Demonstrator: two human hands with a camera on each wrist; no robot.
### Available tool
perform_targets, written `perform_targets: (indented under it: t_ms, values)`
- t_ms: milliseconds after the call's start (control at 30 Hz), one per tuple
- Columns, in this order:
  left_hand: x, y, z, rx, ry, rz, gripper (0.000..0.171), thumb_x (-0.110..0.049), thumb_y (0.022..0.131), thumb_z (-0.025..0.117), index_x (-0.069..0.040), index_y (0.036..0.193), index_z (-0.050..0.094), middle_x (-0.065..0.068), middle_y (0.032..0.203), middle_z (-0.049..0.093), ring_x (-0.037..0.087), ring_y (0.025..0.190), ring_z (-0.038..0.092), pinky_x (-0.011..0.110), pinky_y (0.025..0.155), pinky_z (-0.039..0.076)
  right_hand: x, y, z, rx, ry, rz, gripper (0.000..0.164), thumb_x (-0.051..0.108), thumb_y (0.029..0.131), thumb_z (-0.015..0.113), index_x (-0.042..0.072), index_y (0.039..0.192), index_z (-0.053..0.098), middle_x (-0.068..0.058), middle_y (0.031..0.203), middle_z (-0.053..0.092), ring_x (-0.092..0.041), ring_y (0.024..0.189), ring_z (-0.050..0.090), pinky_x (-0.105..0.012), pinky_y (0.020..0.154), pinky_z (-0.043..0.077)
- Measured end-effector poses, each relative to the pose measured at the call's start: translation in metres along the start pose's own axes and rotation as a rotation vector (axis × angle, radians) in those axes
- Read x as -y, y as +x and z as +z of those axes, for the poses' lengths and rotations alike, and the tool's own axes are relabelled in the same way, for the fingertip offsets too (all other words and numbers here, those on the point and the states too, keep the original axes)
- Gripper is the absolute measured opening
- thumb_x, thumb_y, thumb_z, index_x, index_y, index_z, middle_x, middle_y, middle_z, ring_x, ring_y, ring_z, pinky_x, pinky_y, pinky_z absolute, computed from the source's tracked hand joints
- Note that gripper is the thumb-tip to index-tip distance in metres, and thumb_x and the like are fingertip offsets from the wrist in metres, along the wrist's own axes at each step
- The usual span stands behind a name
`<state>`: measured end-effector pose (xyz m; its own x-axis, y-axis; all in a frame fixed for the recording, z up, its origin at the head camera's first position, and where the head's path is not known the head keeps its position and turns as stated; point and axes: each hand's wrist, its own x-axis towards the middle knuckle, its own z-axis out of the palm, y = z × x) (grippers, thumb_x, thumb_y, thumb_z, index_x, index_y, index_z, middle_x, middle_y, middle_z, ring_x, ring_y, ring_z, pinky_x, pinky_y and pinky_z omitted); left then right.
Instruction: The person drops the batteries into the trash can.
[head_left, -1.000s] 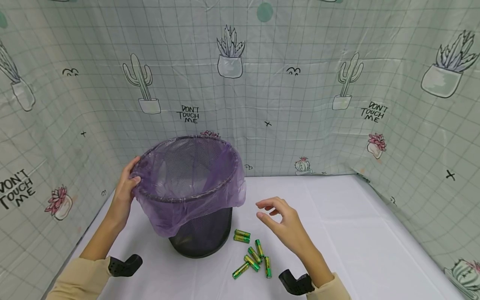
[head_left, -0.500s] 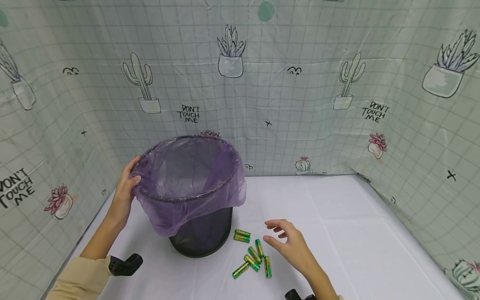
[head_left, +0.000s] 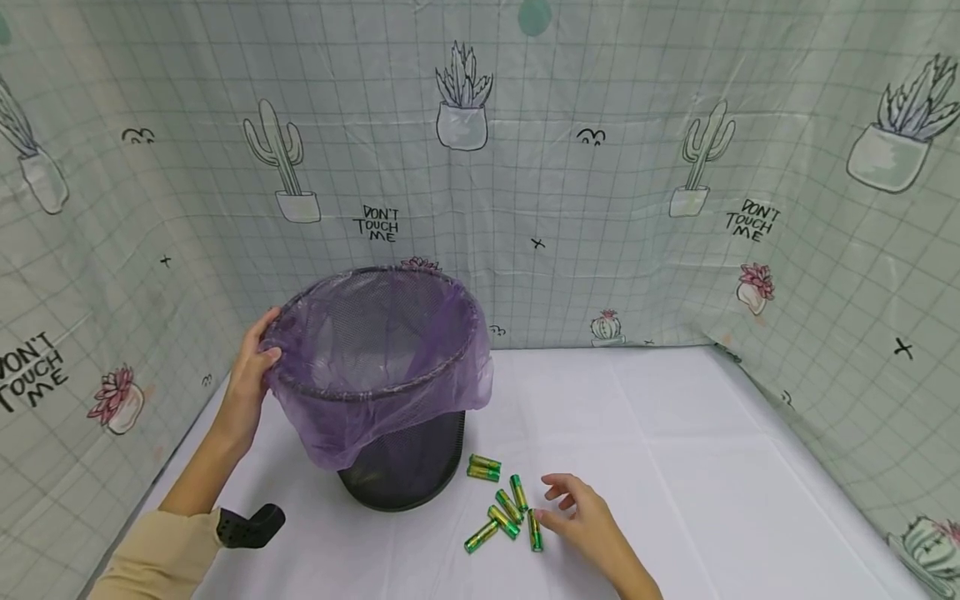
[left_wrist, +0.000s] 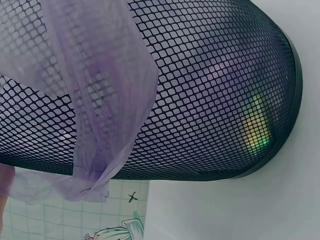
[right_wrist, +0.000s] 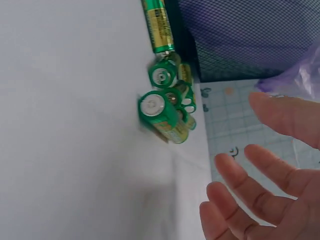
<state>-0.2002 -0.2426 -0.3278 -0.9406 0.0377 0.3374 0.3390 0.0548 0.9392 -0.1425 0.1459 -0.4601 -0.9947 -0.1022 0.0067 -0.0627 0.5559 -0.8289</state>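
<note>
A black mesh wastebasket (head_left: pixel 420 458) stands on the white table, lined with a purple plastic bag (head_left: pixel 360 425) folded over its rim. My left hand (head_left: pixel 246 383) grips that rim at the left, thumb on the near side. Several green and gold batteries (head_left: pixel 483 536) lie loose to the right of the basket. Right beside the rightmost battery (head_left: pixel 535 531) hovers my right hand (head_left: pixel 588 525), fingers relaxed and apart, holding nothing. In the right wrist view the fingers (right_wrist: pixel 265 200) are spread, away from the battery cluster (right_wrist: pixel 167 107). Through the mesh (left_wrist: pixel 200 100), a yellow-green blur (left_wrist: pixel 257 132) shows near the base.
A white cloth (head_left: pixel 720 467) covers the table. Around its back and sides hangs a grid-patterned curtain (head_left: pixel 540 183) printed with cacti, close behind the basket. A black wrist mount (head_left: pixel 251 527) sticks out from the left sleeve (head_left: pixel 161 554).
My right hand has come down and toward me, from above the table right of the basket to beside the rightmost battery. The left hand and basket have stayed put.
</note>
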Motion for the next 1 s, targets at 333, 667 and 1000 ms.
perform_targets:
  t_ms: [333,667,1000]
  values:
    - [-0.001,0.0,0.001,-0.002,0.002,-0.011,0.06,-0.03,0.092,0.033,-0.022,0.149,0.015,0.009,0.154,0.006,0.025,0.138,0.013,0.039,0.109,0.011,-0.015,-0.005,0.01,0.133,-0.051,-0.029,0.046,0.016,0.072,0.076,-0.007,0.107,0.058,-0.002,0.078,0.05,-0.008,0.064,0.039,-0.021,0.056,0.035]
    - [-0.002,0.0,0.0,-0.007,-0.003,-0.019,0.061,-0.03,0.092,0.033,-0.021,0.149,0.014,0.008,0.155,0.006,0.024,0.138,0.013,0.039,0.109,0.01,-0.004,-0.003,0.016,0.144,-0.149,0.016,0.027,0.006,0.073,0.071,-0.004,0.096,0.06,-0.001,0.07,0.048,-0.012,0.062,0.043,-0.022,0.055,0.036]
    - [-0.004,0.001,0.002,-0.009,-0.004,-0.019,0.06,-0.031,0.092,0.033,-0.021,0.149,0.015,0.009,0.155,0.005,0.024,0.138,0.012,0.04,0.11,0.007,0.007,-0.001,0.016,0.132,-0.255,0.099,0.014,0.005,0.074,0.068,0.003,0.084,0.059,-0.001,0.07,0.051,-0.014,0.062,0.047,-0.026,0.055,0.038]
